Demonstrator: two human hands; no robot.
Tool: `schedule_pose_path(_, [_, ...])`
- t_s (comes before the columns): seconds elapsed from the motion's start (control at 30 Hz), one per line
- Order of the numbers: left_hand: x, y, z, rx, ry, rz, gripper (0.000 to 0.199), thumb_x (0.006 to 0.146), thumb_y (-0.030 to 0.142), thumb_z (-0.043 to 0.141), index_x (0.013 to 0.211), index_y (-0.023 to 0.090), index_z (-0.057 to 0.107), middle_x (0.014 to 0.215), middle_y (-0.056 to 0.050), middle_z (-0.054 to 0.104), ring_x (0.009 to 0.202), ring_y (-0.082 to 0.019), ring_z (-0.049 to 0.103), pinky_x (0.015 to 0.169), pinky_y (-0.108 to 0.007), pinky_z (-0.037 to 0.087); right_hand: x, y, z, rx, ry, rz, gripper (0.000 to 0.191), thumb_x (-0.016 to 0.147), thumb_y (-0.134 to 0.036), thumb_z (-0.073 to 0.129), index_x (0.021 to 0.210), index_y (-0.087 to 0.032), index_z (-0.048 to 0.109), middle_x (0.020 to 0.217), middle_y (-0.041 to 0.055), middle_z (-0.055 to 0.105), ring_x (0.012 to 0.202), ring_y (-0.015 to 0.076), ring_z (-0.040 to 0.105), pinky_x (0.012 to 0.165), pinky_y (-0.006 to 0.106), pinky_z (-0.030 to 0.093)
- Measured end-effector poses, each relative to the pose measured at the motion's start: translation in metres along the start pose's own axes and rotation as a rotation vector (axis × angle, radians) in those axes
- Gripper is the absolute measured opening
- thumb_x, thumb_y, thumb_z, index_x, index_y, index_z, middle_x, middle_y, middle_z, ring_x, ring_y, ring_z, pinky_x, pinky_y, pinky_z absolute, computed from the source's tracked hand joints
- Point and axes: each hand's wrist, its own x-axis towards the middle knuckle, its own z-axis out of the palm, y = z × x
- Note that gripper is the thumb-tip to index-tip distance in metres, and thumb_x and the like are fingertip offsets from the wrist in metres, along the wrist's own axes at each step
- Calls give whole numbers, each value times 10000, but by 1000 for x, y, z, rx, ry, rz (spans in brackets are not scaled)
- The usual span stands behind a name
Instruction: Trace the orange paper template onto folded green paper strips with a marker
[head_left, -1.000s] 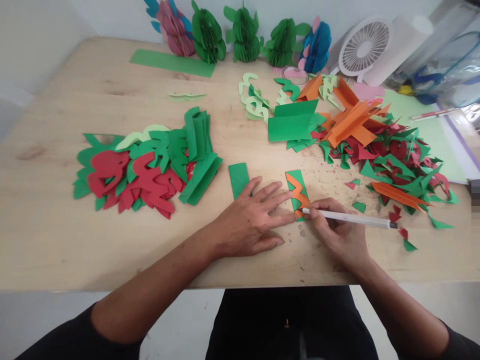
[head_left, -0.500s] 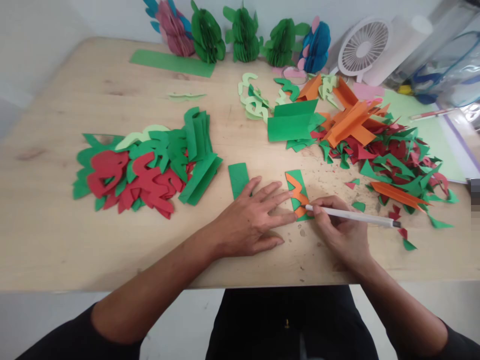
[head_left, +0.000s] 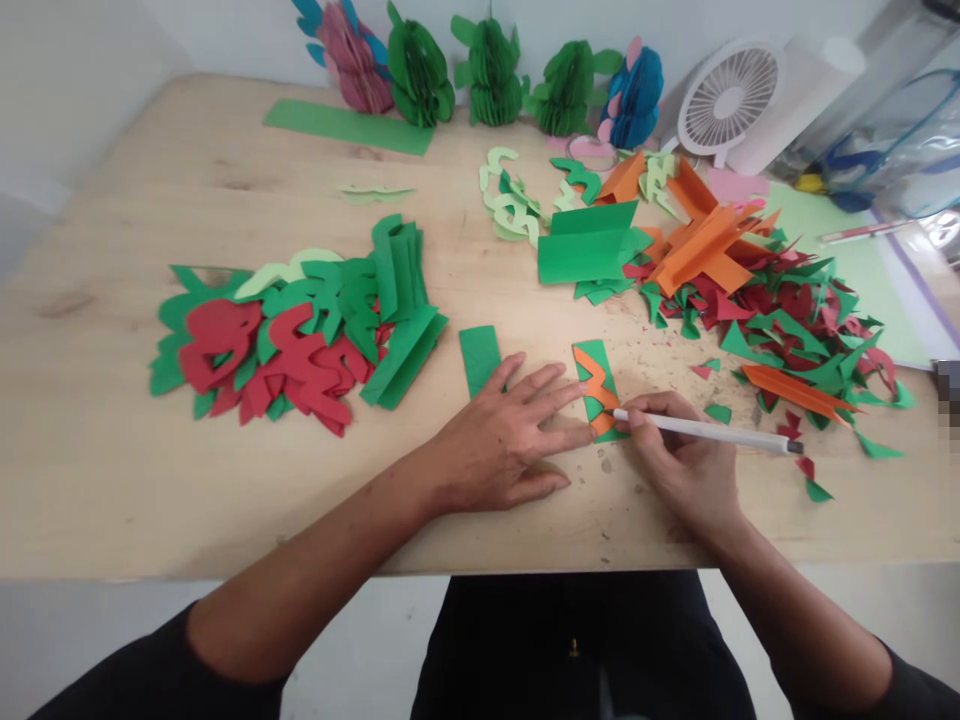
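Observation:
My left hand (head_left: 517,435) lies flat with its fingers spread, and its fingertips rest on a wavy orange paper cutout (head_left: 595,375). Under that cutout is a green paper rectangle (head_left: 600,352) on the table. My right hand (head_left: 686,465) grips a white pen (head_left: 705,428), its tip at the right edge of the orange shape. Just beyond my left fingers sits another green paper piece (head_left: 478,352), partly covered by the hand.
Red cutouts (head_left: 289,360) and green folded strips (head_left: 405,360) are heaped at left. Folded orange paper (head_left: 705,245) and scraps (head_left: 795,310) pile up at right. Honeycomb paper figures (head_left: 491,75) and a white fan (head_left: 731,100) line the wall. The table's front edge (head_left: 337,577) runs below my forearms.
The view has shifted very slightly. Both hands, the pen and the paper pieces keep practically the same places.

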Motion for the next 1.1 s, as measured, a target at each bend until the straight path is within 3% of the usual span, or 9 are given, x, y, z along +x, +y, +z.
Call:
schedule_pose_path(0.47, [0, 1, -1, 11, 9, -5, 451, 898, 457, 582, 1327, 321, 548, 1522, -81, 401, 1413, -369, 311, 1146, -640, 138, 3, 0, 3, 30, 27, 3, 110, 863, -270, 583, 791, -214, 645, 682, -12, 673, 554, 114, 579, 495, 223, 441])
schedule_pose_path(0.83, [0, 1, 0, 15, 18, 7, 436, 903, 452, 574, 1315, 312, 563, 1524, -90, 401, 1410, -379, 313, 1131, -656, 162, -2, 1, -2, 169, -10, -11, 177, 919, -361, 583, 981, -236, 690, 897, 29, 747, 823, 179, 703, 722, 293, 559])
schedule_pose_path(1.0, [1, 3, 0, 34, 14, 1, 446, 897, 437, 584, 1328, 325, 557, 1512, -82, 421, 1409, -372, 326, 1130, -649, 178, -11, 4, -13, 17, -51, -94, 215, 948, -345, 533, 1094, -258, 665, 985, 36, 753, 934, 201, 707, 816, 329, 564])
schedule_pose_path(1.1, [2, 6, -3, 64, 3, -3, 471, 885, 422, 603, 1343, 328, 543, 1509, -83, 425, 1400, -371, 342, 1127, -646, 187, -13, 8, -13, -112, -60, -214, 245, 960, -309, 482, 1129, -257, 652, 1034, 57, 745, 959, 220, 703, 821, 358, 571])
